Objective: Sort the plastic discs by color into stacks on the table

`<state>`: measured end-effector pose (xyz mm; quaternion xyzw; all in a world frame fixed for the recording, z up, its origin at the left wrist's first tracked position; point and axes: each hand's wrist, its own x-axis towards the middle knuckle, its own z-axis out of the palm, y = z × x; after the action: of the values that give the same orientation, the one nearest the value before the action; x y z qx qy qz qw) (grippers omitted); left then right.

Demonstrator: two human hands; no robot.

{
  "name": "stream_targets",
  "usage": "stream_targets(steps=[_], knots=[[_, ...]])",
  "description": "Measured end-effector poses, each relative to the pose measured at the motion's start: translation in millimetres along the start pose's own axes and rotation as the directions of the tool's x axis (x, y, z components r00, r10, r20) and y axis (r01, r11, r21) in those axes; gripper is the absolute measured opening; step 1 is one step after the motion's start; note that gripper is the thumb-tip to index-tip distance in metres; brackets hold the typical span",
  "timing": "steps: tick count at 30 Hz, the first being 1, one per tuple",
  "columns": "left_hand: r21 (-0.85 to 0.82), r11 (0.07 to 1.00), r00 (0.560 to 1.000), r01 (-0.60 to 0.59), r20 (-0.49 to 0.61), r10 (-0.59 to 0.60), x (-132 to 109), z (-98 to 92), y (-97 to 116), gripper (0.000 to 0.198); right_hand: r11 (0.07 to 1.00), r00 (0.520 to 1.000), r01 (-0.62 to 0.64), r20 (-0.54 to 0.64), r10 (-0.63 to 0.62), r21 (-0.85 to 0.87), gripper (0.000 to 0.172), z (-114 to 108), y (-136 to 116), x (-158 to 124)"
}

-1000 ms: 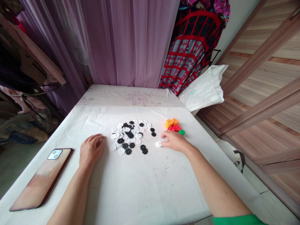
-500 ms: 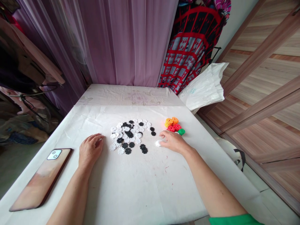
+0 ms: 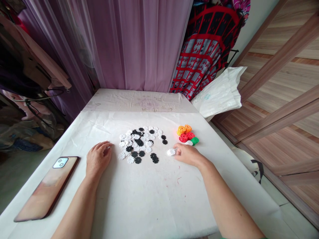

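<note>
My left hand rests on the table with its fingers loosely bent and nothing visible in them. To its right lies a loose heap of white and black flower-shaped plastic discs. My right hand is low over the table, its thumb and index finger slightly apart. Just left of those fingertips sits a small white disc stack; whether they touch it I cannot tell. Beyond this hand are orange discs, red discs, a green disc and a partly hidden white disc.
A phone lies face down at the left of the white-covered table. Past the far right corner stands a white bag. A purple curtain hangs behind; clothes hang at the left.
My right thumb and fingers have drawn back a little to the right from the white disc stack, which now shows fully. My left hand stays in place. The view has shifted slightly.
</note>
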<state>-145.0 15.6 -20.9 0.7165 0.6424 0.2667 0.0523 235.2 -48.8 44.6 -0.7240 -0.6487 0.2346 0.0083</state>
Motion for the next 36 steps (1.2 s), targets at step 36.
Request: stream_targets(steps=[36], knots=[[-0.016, 1.000, 1.000, -0.015, -0.027, 0.015, 0.6, 2.1, -3.3, 0.035, 0.988, 0.986, 0.057, -0.147, -0.078, -0.142, 0.026, 30.6, -104.7, 13.9]])
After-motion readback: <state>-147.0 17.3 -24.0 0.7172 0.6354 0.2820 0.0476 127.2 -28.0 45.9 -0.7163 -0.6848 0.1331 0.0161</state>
